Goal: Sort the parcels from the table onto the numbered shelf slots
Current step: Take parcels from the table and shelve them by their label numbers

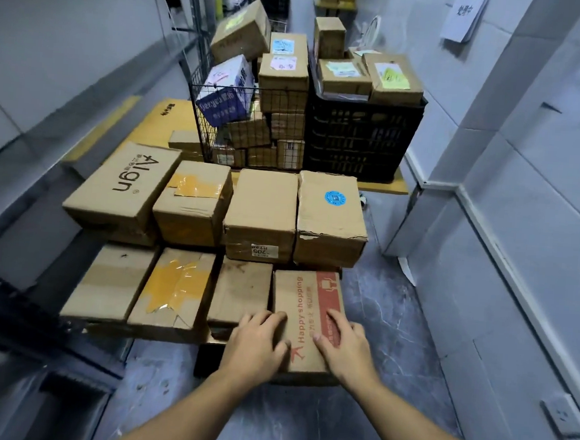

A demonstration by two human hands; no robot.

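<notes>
— Where is the parcel, relative to the hands?
— I see the "Happy shopping" parcel [305,327] directly under both hands. It lies at the near right corner of the pile, with the printed top facing up and its long side running away from me.
— And how do the hands hold it?
— The left hand [256,343] is on the left edge. Its thumb lies on the top and its fingers [268,319] are curled down into the seam beside the plain brown parcel [239,292], so it grasps that edge. The right hand [345,344] lies on the red band near the right edge, with rather straight fingers, pressing and not clenched.
— What is around it?
— The plain brown parcel touches it on the left, and next to that is the yellow-taped parcel [174,290]. Behind, one level higher, stand the parcel with the 705 label [261,211] and the parcel with the blue round sticker [330,215]. Far behind are a wire basket [199,124] and a black crate [363,139], both full of parcels. What carries the pile I cannot tell. To the right is the grey floor [388,316].
</notes>
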